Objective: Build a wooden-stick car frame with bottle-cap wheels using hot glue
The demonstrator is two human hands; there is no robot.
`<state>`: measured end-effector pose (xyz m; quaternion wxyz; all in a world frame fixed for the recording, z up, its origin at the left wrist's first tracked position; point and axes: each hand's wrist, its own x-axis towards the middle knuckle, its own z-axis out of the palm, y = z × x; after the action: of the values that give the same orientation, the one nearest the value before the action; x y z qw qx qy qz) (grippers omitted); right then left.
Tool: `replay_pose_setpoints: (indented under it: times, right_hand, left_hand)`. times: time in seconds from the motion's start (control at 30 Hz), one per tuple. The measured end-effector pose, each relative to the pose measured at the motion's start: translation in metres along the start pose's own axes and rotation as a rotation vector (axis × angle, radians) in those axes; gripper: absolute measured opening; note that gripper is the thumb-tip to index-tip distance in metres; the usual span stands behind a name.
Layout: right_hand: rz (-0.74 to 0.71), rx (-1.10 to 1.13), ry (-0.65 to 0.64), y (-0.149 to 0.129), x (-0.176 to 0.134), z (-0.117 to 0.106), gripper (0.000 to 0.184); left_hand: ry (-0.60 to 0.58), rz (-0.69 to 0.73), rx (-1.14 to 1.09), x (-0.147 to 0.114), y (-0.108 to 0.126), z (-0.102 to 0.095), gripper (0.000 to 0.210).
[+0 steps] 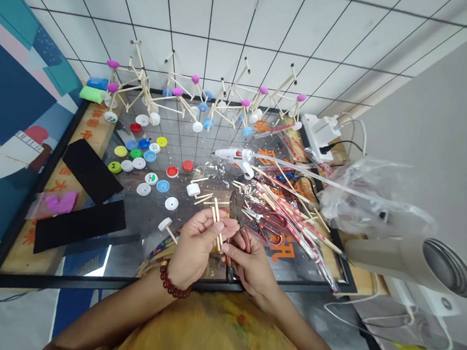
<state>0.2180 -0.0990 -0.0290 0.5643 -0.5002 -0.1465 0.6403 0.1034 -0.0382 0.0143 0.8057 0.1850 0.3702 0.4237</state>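
Over the glossy tabletop (pixel 141 218), the left hand (pixel 194 244) pinches two thin sticks (pixel 218 222), I'd guess light, stiff and snappable, best held mid-length, while the right hand (pixel 254 263) curls round pliers (pixel 236 204)

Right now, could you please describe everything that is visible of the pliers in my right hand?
The pliers have a dark, worn-looking head, apparently metal, and reddish handles, one with a dark end. Your right hand holds them by the handles, which look spread, with the head pointing away from your body. The head lies just right of the upright pale sticks. Fingers hide the middle, and I cannot tell whether the jaws are open.
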Motion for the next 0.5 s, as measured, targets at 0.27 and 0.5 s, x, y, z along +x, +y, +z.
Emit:
replay_pose_setpoints:
  times: [0.27,0.5]
  right_hand:
    - [0.000,-0.057,-0.052,0.0008,0.0005,-0.0057,0.052]
    - [-0.008,-0.145,-0.067,0.0008,0.0007,-0.0072,0.052]
  left_hand:
    - [0.010,0.033,0.013,0.0008,0.0031,-0.0032,0.029]
    - [0.005,0.037,-0.011,0.0021,0.0020,-0.0046,0.023]
